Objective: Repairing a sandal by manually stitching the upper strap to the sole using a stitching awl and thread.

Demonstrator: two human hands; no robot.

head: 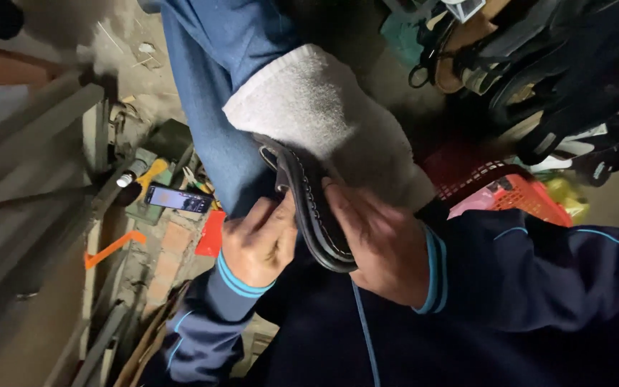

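Observation:
A black sandal [314, 208] with white stitching along its sole edge rests on a white towel [322, 115] draped over my knee. My left hand [259, 244] grips the sandal's near side, fingers curled around its edge. My right hand [377, 240] presses flat on the sandal's other side, thumb by the stitched rim. A thin blue thread [365, 337] hangs down from the sandal's lower end over my dark jacket.
A smartphone [178, 198] lies on the cluttered floor at left, beside a yellow-handled tool [153, 174], pliers [196, 181] and an orange strip [112, 247]. A red plastic basket [521, 197] stands at right, below a pile of dark shoes [539, 64]. Grey boards [30, 143] lean at far left.

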